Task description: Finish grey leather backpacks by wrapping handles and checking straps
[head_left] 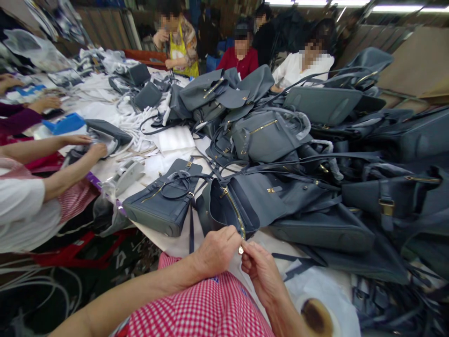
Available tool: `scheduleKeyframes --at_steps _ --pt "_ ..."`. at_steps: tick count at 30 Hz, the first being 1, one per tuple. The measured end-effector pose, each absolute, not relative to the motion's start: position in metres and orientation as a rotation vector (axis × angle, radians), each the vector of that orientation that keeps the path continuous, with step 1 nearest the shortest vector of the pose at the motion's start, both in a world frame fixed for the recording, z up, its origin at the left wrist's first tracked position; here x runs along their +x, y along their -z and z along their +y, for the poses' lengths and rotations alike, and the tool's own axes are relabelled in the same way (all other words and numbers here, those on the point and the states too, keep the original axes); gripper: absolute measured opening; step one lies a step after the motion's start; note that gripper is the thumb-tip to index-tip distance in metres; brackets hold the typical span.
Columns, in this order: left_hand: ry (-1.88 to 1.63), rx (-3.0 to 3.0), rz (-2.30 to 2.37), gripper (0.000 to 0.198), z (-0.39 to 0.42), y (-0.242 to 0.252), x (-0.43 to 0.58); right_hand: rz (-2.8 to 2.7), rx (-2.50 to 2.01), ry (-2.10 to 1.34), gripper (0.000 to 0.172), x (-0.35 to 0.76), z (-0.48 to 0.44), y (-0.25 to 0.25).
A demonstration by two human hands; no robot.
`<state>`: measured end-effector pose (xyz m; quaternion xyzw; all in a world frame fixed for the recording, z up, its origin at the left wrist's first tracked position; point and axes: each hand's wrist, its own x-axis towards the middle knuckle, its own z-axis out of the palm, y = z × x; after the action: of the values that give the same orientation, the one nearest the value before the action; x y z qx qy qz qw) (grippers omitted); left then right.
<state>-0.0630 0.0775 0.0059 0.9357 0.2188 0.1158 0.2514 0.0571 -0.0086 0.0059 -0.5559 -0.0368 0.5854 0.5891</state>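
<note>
A dark blue-grey handbag (210,210) lies open in front of me, its flap spread to the right. Its gold zipper (235,209) runs along the opening down to my fingers. My left hand (219,250) is closed in a pinch at the near end of the zipper, its fingertips partly hidden. Beside it, my right hand (261,267) pinches at a small gold zipper pull (240,250). Just left of this bag, a finished-looking handbag (164,199) with a looped handle lies on its side.
Many similar bags (266,131) are heaped across the table ahead and right. A tape roll (317,318) sits low right, near loose straps (379,299). A co-worker's hands (93,145) handle a bag at left. Other people stand behind the heap.
</note>
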Motion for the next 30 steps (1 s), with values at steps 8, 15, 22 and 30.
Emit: scheduleKeyframes --at_steps 8,15,22,30 --pt "-0.359 2.305 0.660 0.017 0.076 -0.015 -0.069 -0.093 -1.223 -1.371 0.036 0.056 -0.009 -0.002" --pt "-0.258 2.259 0.479 0.013 0.079 -0.021 -0.073 -0.093 -1.224 -1.359 0.034 0.055 -0.010 -0.001" --pt "-0.264 2.335 0.592 0.014 0.080 -0.018 -0.083 -0.057 -1.262 -1.283 0.037 0.055 -0.007 0.000" --pt "-0.454 2.221 0.466 0.020 0.081 -0.025 -0.079 -0.215 -1.337 -1.250 0.036 0.054 -0.012 0.004"
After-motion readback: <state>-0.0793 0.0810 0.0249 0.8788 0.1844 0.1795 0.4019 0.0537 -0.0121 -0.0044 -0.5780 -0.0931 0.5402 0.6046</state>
